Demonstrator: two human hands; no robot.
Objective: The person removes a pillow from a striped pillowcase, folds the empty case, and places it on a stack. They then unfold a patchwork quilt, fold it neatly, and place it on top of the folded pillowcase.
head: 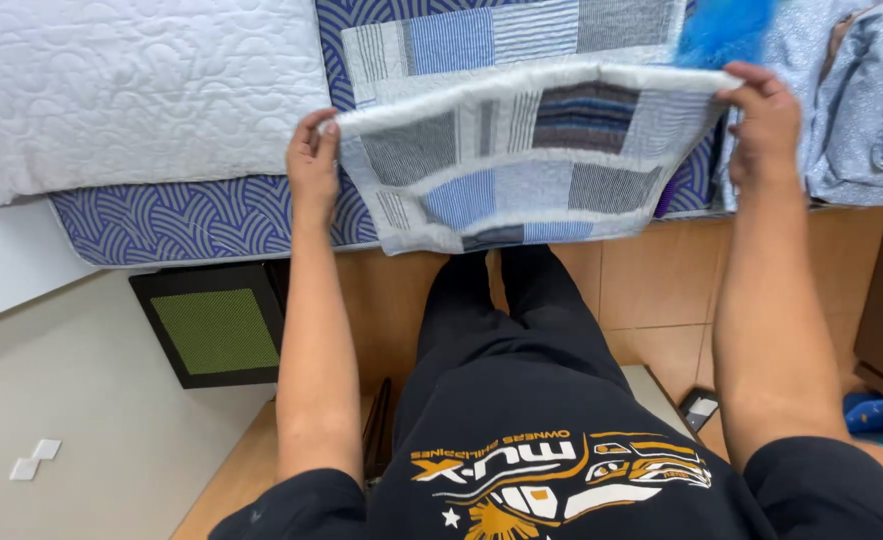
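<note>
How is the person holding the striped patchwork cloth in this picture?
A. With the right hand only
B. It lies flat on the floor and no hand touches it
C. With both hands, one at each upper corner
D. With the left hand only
C: the left hand and the right hand each pinch an upper corner of the patchwork cloth, which is held up in front of the mattress.

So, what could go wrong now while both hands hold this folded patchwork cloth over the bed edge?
1. The patchwork cloth is pinched only at its two top corners by the left hand and right hand; the fold may slip open.
2. Its lower edge hangs past the mattress and could drop toward the tiled floor.
3. The blue fluffy item beside the right hand could get dragged along.
</note>
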